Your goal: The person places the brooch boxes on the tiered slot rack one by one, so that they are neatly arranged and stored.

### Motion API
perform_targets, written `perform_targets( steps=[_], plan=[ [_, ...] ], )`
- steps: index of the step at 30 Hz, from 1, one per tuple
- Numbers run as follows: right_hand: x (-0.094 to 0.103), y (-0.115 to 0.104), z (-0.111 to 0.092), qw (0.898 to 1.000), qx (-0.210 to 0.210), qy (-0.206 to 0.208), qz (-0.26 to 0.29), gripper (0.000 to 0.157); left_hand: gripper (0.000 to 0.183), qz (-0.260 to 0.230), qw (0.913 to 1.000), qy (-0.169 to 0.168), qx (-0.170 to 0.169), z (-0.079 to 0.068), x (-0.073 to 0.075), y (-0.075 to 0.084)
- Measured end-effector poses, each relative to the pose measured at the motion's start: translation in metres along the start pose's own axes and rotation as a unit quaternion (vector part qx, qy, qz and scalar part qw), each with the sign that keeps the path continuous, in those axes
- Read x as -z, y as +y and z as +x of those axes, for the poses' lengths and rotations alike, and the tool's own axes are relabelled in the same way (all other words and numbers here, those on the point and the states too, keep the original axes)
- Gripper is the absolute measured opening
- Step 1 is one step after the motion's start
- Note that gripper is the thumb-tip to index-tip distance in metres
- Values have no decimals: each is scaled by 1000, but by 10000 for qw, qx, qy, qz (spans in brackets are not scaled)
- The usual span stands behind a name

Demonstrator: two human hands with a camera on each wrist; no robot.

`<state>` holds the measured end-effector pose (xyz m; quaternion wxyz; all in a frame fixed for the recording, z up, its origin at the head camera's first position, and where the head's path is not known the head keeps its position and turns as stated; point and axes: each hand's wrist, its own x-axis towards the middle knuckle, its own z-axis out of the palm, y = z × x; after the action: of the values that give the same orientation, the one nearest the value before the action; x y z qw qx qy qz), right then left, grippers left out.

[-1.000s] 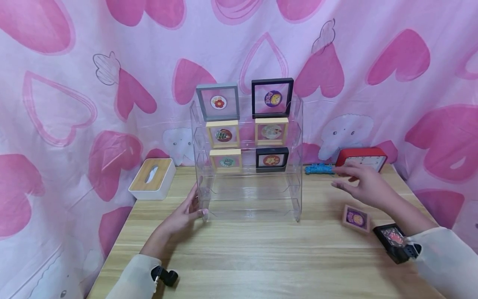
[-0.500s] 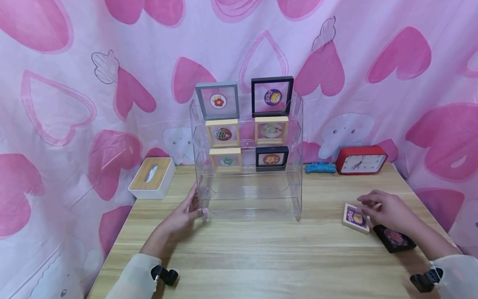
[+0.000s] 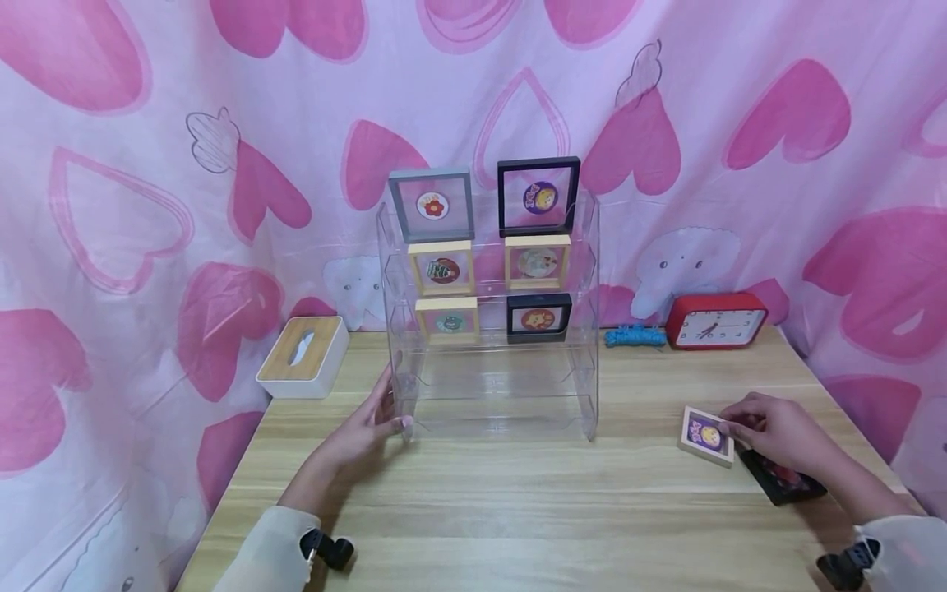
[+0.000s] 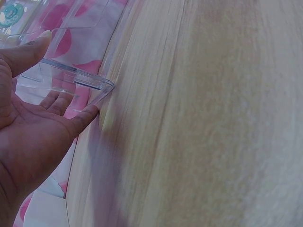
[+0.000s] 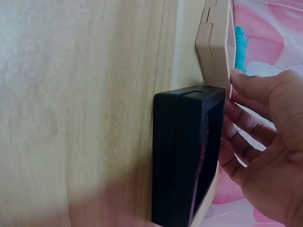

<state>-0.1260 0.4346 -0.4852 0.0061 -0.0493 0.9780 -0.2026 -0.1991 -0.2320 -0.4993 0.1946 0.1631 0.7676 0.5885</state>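
Observation:
My left hand [image 3: 366, 432] holds the lower left side of a clear acrylic display rack [image 3: 494, 423], thumb in front and fingers along the outer side. In the left wrist view the rack's clear foot [image 4: 94, 82] lies between thumb and fingers. On the right, my right hand [image 3: 784, 432] has its thumb and fingertips at the right edge of a small wooden display frame [image 3: 695, 450] with a purple badge, flat on the table. I cannot tell whether they pinch it. A black frame [image 5: 175, 156] lies under this hand, its top partly hidden in the head view.
The rack's upper tiers bear several badge frames, among them a grey frame [image 3: 468, 205] and a black one [image 3: 501, 197]. A tissue box [image 3: 325, 378] stands left. At the back right are a blue cord bundle [image 3: 635, 335] and a red clock [image 3: 721, 300], before a pink curtain [image 3: 296, 82].
My right hand has come from beside the clock and cord down toward me to the wooden frame. My left hand stays on the rack.

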Motion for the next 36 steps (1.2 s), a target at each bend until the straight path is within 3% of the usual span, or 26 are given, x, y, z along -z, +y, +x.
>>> perform_targets(
  steps=[4, 11, 17, 26, 30, 36],
  plan=[
    [-4, 0, 2, 9999, -124, -20, 71, 26, 108, 4, 9999, -19, -106, 0, -1, 0],
    [-8, 2, 2, 9998, 12, 104, 142, 20, 107, -61, 10000, -19, 17, 3, 0, 2],
    [-5, 0, 0, 9993, 160, 284, 169, 19, 108, -64, 10000, -23, -20, 2, 0, 0],
    [3, -9, 3, 9987, -35, 483, 178, 23, 108, -1, 9999, 12, 131, 3, 1, 1],
    [5, -16, 4, 9932, 382, 1066, 264, 16, 108, 9, 9998, 41, 187, 2, 1, 0],
    [12, -36, 9, 9724, 1307, 1888, 420, 19, 106, 24, 9989, 146, 438, 1, 0, 1]
  ],
)
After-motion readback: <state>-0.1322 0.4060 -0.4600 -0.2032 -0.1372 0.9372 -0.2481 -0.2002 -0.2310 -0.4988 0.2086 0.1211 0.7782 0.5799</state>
